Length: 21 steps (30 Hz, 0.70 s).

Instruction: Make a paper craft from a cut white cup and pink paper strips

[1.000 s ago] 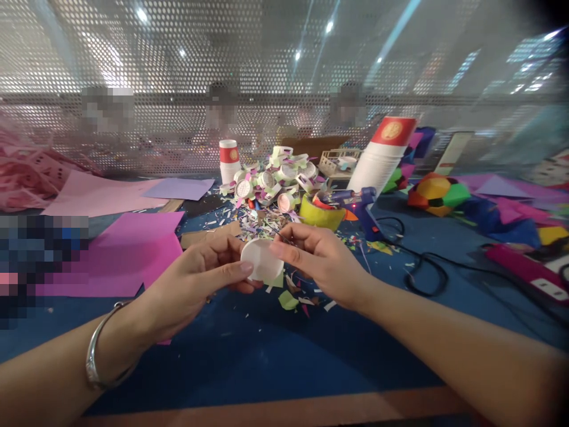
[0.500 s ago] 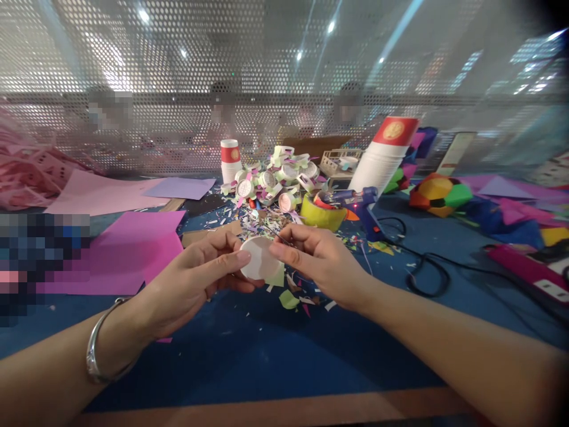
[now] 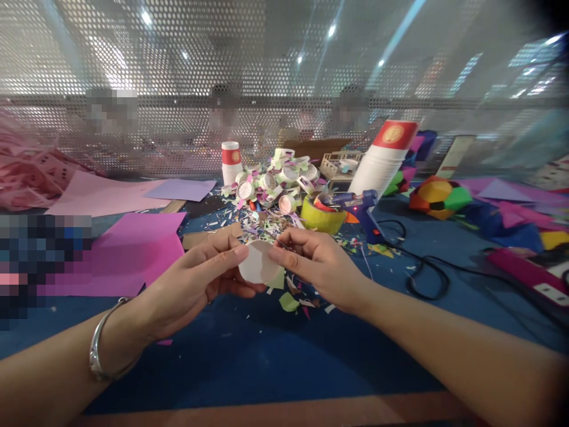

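White, flat, round disc point(image 3: 259, 264) between left hand point(image 3: 193, 273) and right hand point(image 3: 326, 270)

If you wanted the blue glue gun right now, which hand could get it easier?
Probably the right hand: the glue gun is just beyond it, farther from the left hand. Both hands are busy at the white disc.

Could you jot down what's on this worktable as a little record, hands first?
Left hand: holds a white disc at its left edge
Right hand: pinches at the disc's right edge; something thin and dark at the fingertips, too small to identify
Wrist: silver bracelet, left arm
Paper cups: upright stack; leaning stack
Tool: blue glue gun, behind the right hand
Sheet: magenta paper, beyond the left forearm
Surface: blue tabletop
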Each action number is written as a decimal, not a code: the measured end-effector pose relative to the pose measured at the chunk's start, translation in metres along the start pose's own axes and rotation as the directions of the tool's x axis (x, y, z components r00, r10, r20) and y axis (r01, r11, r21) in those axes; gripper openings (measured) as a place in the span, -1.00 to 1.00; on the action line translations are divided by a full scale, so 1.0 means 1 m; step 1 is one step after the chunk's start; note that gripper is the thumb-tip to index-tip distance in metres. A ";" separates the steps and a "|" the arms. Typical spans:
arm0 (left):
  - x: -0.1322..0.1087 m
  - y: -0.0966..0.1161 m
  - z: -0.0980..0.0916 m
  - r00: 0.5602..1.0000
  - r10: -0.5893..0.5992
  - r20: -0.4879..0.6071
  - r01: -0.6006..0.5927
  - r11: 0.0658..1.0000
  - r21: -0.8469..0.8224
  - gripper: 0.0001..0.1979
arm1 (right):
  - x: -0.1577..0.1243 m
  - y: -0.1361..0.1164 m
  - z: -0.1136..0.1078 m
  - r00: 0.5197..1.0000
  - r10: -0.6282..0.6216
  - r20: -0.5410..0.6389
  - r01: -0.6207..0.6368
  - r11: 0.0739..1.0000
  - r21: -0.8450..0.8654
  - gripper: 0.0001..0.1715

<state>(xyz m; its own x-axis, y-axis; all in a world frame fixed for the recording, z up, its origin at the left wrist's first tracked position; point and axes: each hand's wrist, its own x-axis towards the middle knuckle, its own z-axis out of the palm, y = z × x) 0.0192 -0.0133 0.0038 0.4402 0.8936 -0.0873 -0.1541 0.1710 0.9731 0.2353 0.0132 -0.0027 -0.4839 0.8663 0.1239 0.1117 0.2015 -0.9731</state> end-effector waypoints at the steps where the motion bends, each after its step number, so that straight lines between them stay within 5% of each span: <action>1: 0.000 0.000 0.000 1.000 0.002 0.014 -0.002 1.000 -0.001 -0.80 | 0.000 0.000 0.000 1.000 -0.001 0.001 0.001 1.000 -0.005 -0.61; 8: -0.003 0.000 -0.002 0.991 -0.020 0.131 0.022 1.000 -0.016 -0.84 | 0.002 0.002 0.003 0.999 0.005 0.032 -0.005 1.000 0.011 -0.60; 21: -0.003 0.001 -0.007 0.993 -0.018 0.116 0.021 0.999 -0.025 -0.90 | 0.004 0.003 0.003 1.000 0.001 0.013 -0.001 0.999 0.036 -0.69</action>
<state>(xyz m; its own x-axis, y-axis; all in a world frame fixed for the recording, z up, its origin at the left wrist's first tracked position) 0.0115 -0.0133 0.0032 0.5422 0.8365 -0.0793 -0.1673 0.1999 0.9654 0.2309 0.0161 -0.0054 -0.4951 0.8604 0.1205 0.0810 0.1838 -0.9796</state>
